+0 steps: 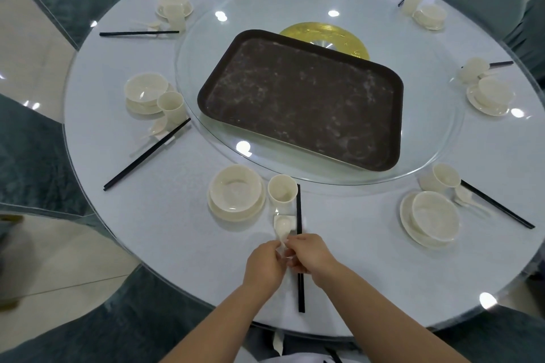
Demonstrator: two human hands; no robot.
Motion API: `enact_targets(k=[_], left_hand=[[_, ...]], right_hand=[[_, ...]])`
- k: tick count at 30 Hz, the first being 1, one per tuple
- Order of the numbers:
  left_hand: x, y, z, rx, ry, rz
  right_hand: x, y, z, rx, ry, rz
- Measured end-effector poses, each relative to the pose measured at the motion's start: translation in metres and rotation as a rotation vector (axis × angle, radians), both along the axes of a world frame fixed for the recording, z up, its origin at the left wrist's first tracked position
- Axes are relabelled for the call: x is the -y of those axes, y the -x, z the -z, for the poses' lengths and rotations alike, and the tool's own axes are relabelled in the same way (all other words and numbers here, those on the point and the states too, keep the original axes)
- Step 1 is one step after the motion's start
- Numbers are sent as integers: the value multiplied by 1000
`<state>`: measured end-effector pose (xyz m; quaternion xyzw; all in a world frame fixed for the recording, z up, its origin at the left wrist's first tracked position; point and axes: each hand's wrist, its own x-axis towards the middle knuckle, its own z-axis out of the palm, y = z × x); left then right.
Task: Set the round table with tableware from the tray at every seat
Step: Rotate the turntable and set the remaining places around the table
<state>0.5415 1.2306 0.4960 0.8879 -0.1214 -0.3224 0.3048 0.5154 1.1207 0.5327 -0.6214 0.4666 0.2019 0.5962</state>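
Spoon at nearest seat, bowl end on small white rest, just below cup. Left hand and right hand both pinch its handle. Chopsticks run under right hand. Bowl on plate left of cup. Tray bare on glass turntable

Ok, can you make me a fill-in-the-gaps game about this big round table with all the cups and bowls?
1. The dark brown rectangular tray on the glass turntable holds ____ dishes.
2. Both hands, left hand and right hand, pinch the handle of a white ceramic ____.
3. The black chopsticks lie to the ____ of the cream cup.
4. The cream bowl at the nearest seat sits on a cream ____.

Missing words: no; spoon; right; plate.
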Motion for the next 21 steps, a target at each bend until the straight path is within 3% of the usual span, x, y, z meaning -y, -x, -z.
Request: enact_targets(k=[7, 14, 17, 21], left_hand=[[1, -1, 6, 13, 29, -15], [-8, 1, 9, -14, 52, -37], [-18, -3, 7, 65, 137, -202], [-38, -28, -3, 249, 256, -537]], right_hand=[[2, 2, 2, -17, -1, 18], [2, 3, 12, -25, 207, -122], [1, -4, 7, 44, 335, -202], [-6, -19, -1, 161, 303, -322]])
